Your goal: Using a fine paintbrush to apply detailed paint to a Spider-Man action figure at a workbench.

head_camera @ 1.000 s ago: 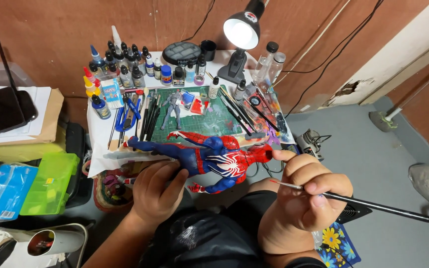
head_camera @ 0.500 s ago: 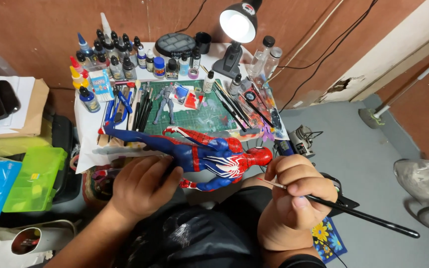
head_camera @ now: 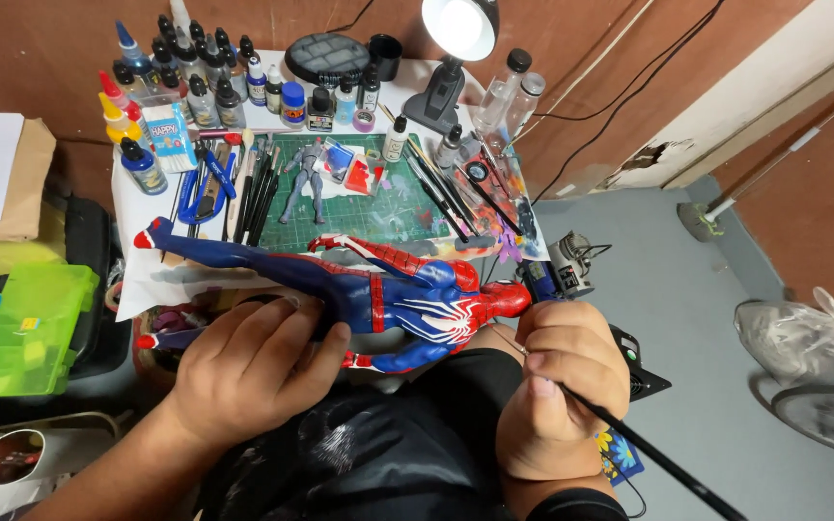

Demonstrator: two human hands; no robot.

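- Grey floor point(head_camera: 687, 289) and brown wall point(head_camera: 41, 58) surround a small white worktable point(head_camera: 137, 207) crowded with hobby paints, seen from above
- Nearest the camera, the right hand point(head_camera: 562, 381) is curled shut around a thin black paintbrush point(head_camera: 649, 449), whose handle runs back past the wrist toward the lower right; the brush tip is hidden behind the knuckles
- Left hand point(head_camera: 248, 367) lies with fingers point(head_camera: 306, 342) spread and bent over the thighs of a red and blue action figure point(head_camera: 388, 294), gripping it from above
- Figure lies lengthwise between the two hands, head just beside the right fingers, legs stretching away past the left fingers toward the table's left edge
- Beyond the fingertips a green cutting mat point(head_camera: 388, 207) carries a small grey figure point(head_camera: 303, 174) and loose brushes point(head_camera: 258, 188)
- Left of the mat, blue pliers point(head_camera: 207, 188) rest near the brushes
- Farther back stand rows of dropper bottles point(head_camera: 195, 82), a round dark palette point(head_camera: 325, 53) and a lit desk lamp point(head_camera: 456, 34)
- Far to the left of the left hand sits a lime green plastic box point(head_camera: 21, 328)
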